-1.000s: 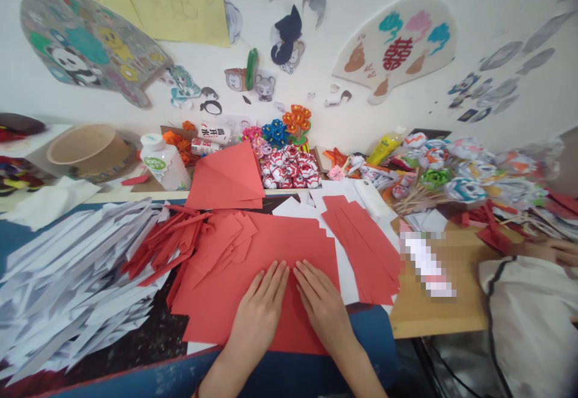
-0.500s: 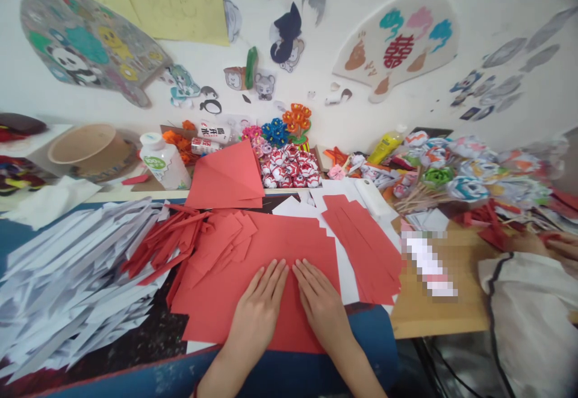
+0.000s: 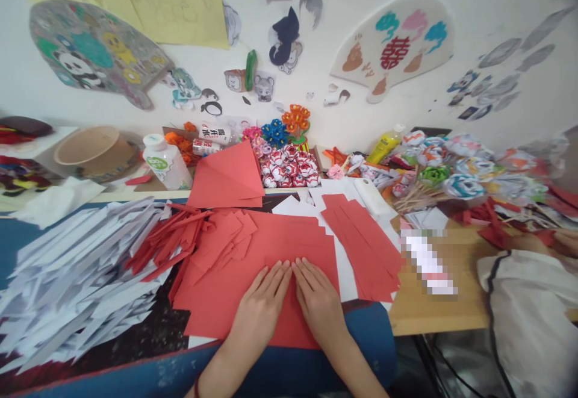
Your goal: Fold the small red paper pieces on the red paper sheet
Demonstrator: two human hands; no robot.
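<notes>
My left hand (image 3: pixel 264 301) lies palm down on a large red paper sheet (image 3: pixel 212 320), its fingers stretched out and pointing away from me. Beside it, my right hand (image 3: pixel 318 298) rests flat on the same stack, fingertips almost meeting those of the left. Whatever is under the palms is hidden. Small red paper pieces (image 3: pixel 235 238) are spread over the stack's left part. To the right, red paper strips (image 3: pixel 361 247) overlap white sheets. Folded red strips (image 3: pixel 169 241) are heaped left of the stack.
A big pile of folded white paper strips (image 3: pixel 85 271) covers the table's left. Along the wall stand a white bottle (image 3: pixel 167 163), red-and-white paper flowers (image 3: pixel 291 166) and a yellow bottle (image 3: pixel 385 145). At far right, another person's sleeve (image 3: pixel 528 301) reaches over a wooden table (image 3: pixel 465 314).
Both hands stay flat on the red paper, with their fingertips slightly closer together. The camera view has shifted slightly.
</notes>
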